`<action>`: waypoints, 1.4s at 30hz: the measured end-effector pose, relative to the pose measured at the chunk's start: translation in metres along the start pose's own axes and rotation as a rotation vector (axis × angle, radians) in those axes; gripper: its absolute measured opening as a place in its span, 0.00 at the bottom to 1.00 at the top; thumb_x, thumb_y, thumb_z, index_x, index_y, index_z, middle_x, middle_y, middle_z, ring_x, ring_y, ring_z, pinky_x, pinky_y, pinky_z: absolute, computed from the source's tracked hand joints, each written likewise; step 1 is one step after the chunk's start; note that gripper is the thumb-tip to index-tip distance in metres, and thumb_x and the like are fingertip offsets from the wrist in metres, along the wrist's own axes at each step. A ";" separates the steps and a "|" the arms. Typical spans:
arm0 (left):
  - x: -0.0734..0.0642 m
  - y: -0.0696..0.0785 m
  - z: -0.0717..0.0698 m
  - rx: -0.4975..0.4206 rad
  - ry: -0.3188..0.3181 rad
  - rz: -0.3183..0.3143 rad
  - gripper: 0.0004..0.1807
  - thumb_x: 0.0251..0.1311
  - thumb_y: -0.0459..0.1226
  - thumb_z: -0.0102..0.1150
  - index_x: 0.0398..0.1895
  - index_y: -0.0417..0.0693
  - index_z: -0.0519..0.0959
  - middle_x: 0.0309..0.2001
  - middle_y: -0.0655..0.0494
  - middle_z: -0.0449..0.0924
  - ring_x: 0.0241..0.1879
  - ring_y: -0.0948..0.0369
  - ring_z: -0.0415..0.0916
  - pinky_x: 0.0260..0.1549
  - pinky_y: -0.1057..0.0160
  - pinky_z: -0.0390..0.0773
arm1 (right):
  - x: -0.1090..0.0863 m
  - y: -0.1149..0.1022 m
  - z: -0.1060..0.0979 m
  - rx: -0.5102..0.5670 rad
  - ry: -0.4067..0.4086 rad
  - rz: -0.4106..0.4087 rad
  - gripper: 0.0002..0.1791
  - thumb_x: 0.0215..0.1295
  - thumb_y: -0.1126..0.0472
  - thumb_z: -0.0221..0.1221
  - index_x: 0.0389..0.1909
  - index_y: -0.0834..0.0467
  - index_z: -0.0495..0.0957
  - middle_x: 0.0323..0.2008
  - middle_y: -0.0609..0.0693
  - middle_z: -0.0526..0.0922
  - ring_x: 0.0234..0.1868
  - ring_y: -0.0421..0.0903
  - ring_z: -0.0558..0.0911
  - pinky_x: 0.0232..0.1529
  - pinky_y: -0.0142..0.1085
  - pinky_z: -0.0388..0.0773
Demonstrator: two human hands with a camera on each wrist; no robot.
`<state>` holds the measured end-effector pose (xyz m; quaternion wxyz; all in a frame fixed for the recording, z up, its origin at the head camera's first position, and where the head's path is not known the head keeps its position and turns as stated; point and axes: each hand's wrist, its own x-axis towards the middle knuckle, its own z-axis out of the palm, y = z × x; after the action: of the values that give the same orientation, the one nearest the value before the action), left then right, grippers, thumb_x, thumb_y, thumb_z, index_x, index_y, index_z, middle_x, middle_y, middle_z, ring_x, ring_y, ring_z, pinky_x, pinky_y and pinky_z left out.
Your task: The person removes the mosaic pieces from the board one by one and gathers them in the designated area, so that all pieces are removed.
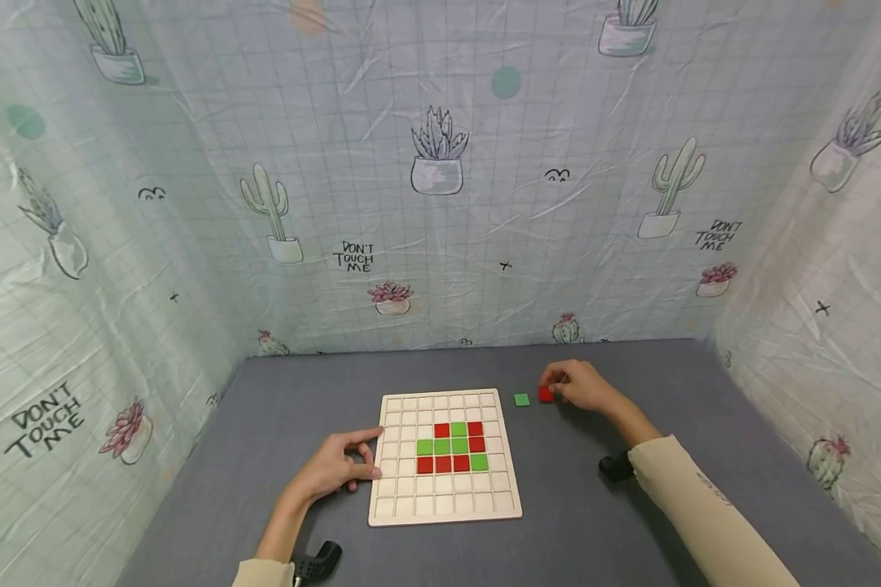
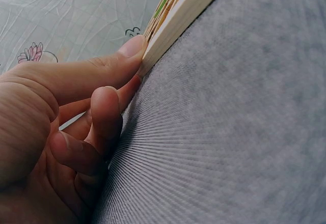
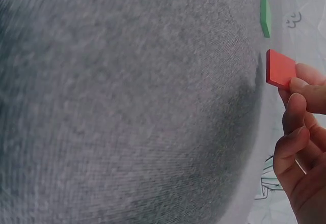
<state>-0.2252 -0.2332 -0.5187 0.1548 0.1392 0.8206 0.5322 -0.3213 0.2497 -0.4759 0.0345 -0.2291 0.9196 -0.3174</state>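
Note:
My right hand point(image 1: 576, 385) pinches a red square tile point(image 3: 280, 70) between thumb and fingertips, at the table's far right. Just left of it a green square tile point(image 1: 522, 399) lies flat on the table. A pale wooden grid board point(image 1: 444, 507) lies to the left and nearer, with red tiles point(image 1: 444, 465) and green tiles point(image 1: 442, 447) in three rows of its cells. My left hand point(image 1: 338, 463) touches the board's left edge with index finger and thumb spread apart. Its other fingers are bent below, away from the board.
A grey cloth-covered table point(image 1: 323, 383) carries everything. A patterned curtain point(image 1: 440, 236) with cactus drawings hangs behind it and along both sides. Black wrist devices sit at my left wrist point(image 1: 317, 562) and right wrist point(image 1: 617, 467).

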 end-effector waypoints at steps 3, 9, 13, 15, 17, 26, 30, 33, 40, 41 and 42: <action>-0.001 -0.001 0.000 0.002 0.005 0.004 0.43 0.55 0.35 0.77 0.75 0.38 0.69 0.32 0.50 0.81 0.17 0.64 0.70 0.17 0.61 0.78 | -0.001 0.002 0.002 0.007 -0.011 0.006 0.10 0.69 0.73 0.59 0.43 0.60 0.86 0.40 0.58 0.88 0.26 0.40 0.80 0.28 0.35 0.79; -0.001 -0.001 0.001 0.016 0.015 0.005 0.43 0.54 0.35 0.77 0.74 0.39 0.70 0.32 0.52 0.81 0.16 0.64 0.71 0.17 0.62 0.79 | -0.002 0.005 0.005 -0.001 -0.001 0.003 0.10 0.68 0.73 0.58 0.42 0.61 0.86 0.39 0.58 0.88 0.25 0.40 0.80 0.27 0.35 0.79; 0.000 -0.001 0.002 0.013 0.015 0.009 0.43 0.54 0.34 0.77 0.74 0.38 0.70 0.32 0.51 0.81 0.16 0.63 0.71 0.16 0.61 0.78 | -0.001 0.008 0.005 -0.013 0.006 0.010 0.09 0.68 0.73 0.59 0.41 0.60 0.86 0.39 0.57 0.89 0.25 0.40 0.80 0.28 0.35 0.79; 0.000 0.000 0.002 0.006 0.015 0.009 0.43 0.54 0.34 0.77 0.74 0.38 0.70 0.32 0.50 0.81 0.16 0.63 0.70 0.16 0.61 0.78 | -0.001 0.009 0.005 -0.024 0.011 0.010 0.09 0.67 0.73 0.60 0.41 0.60 0.86 0.37 0.56 0.88 0.25 0.40 0.79 0.27 0.35 0.78; -0.001 0.001 0.003 -0.003 0.010 0.002 0.43 0.54 0.34 0.77 0.74 0.38 0.70 0.32 0.50 0.81 0.16 0.64 0.70 0.16 0.62 0.78 | -0.001 0.008 0.006 -0.036 0.014 0.014 0.07 0.66 0.72 0.62 0.40 0.59 0.86 0.37 0.54 0.88 0.26 0.40 0.79 0.28 0.35 0.77; -0.003 0.000 0.000 -0.010 -0.007 0.004 0.43 0.56 0.35 0.76 0.75 0.38 0.68 0.33 0.50 0.81 0.15 0.65 0.71 0.15 0.65 0.74 | -0.003 0.005 0.010 -0.060 0.014 0.053 0.09 0.59 0.68 0.71 0.41 0.57 0.85 0.36 0.52 0.87 0.29 0.41 0.76 0.30 0.36 0.75; -0.002 0.001 0.001 -0.013 -0.002 0.001 0.43 0.56 0.35 0.77 0.75 0.38 0.68 0.33 0.51 0.81 0.15 0.65 0.70 0.16 0.64 0.75 | -0.003 0.006 0.011 -0.074 0.015 0.056 0.10 0.59 0.67 0.72 0.41 0.57 0.85 0.37 0.52 0.88 0.30 0.40 0.76 0.32 0.35 0.74; -0.002 0.002 0.001 -0.017 0.002 0.005 0.43 0.55 0.35 0.77 0.75 0.38 0.69 0.33 0.49 0.81 0.15 0.65 0.70 0.15 0.64 0.75 | -0.003 0.006 0.011 -0.073 0.015 0.049 0.10 0.59 0.67 0.71 0.42 0.59 0.86 0.37 0.53 0.88 0.31 0.41 0.77 0.33 0.36 0.74; -0.001 0.000 0.001 0.001 0.011 0.010 0.43 0.55 0.35 0.77 0.74 0.38 0.70 0.33 0.50 0.81 0.14 0.64 0.71 0.14 0.65 0.73 | -0.004 0.006 0.011 -0.068 0.006 0.056 0.11 0.60 0.67 0.70 0.44 0.60 0.87 0.38 0.54 0.88 0.34 0.42 0.79 0.36 0.37 0.75; -0.001 -0.001 0.001 0.003 0.012 0.009 0.43 0.55 0.35 0.77 0.74 0.38 0.70 0.33 0.51 0.81 0.14 0.64 0.71 0.14 0.65 0.73 | -0.004 0.007 0.011 -0.069 0.003 0.055 0.11 0.60 0.67 0.70 0.44 0.61 0.87 0.39 0.54 0.88 0.35 0.42 0.80 0.36 0.37 0.75; -0.001 -0.001 0.001 0.007 0.012 0.010 0.43 0.55 0.35 0.77 0.74 0.39 0.70 0.32 0.51 0.81 0.14 0.65 0.71 0.14 0.65 0.73 | -0.004 0.007 0.011 -0.068 -0.001 0.050 0.11 0.60 0.67 0.70 0.45 0.61 0.87 0.39 0.54 0.88 0.35 0.43 0.80 0.36 0.38 0.76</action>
<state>-0.2242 -0.2328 -0.5203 0.1466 0.1406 0.8225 0.5312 -0.3181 0.2501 -0.4892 0.0351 -0.2074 0.9352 -0.2848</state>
